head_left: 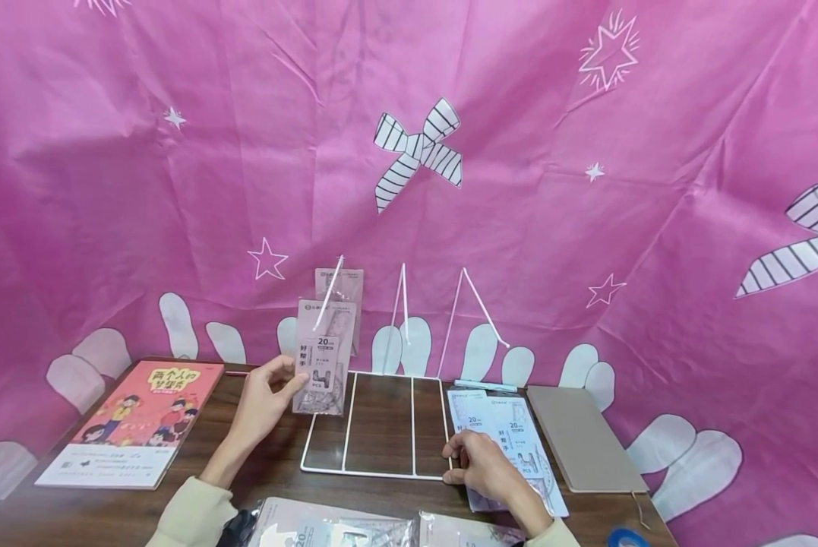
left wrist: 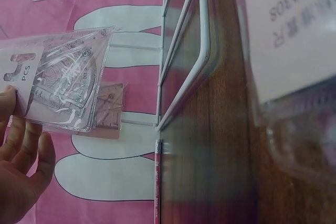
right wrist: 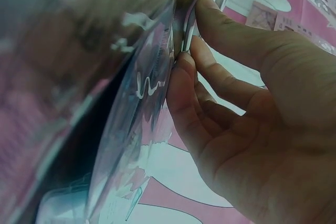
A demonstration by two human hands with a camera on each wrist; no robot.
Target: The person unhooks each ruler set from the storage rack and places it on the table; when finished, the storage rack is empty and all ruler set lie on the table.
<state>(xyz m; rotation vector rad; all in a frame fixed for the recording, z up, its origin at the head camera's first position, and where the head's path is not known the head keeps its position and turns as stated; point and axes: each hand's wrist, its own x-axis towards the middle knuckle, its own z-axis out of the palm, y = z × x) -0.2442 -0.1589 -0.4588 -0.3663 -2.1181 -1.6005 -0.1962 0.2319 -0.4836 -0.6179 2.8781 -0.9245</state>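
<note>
my left hand (head_left: 266, 403) pinches a ruler-set packet (head_left: 321, 357) upright at the white wire rack's (head_left: 374, 425) far-left hook, right hand (head_left: 480, 465) fingers curled, gripping the rack's near-right corner on the table (head_left: 272, 471).

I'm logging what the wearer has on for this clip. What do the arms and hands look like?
Both hands are bare: no gloves, rings or watch visible. The left hand and right hand emerge from pale cream long sleeves with loose, soft cuffs. Something dark sits by the left cuff, unclear what.
</note>
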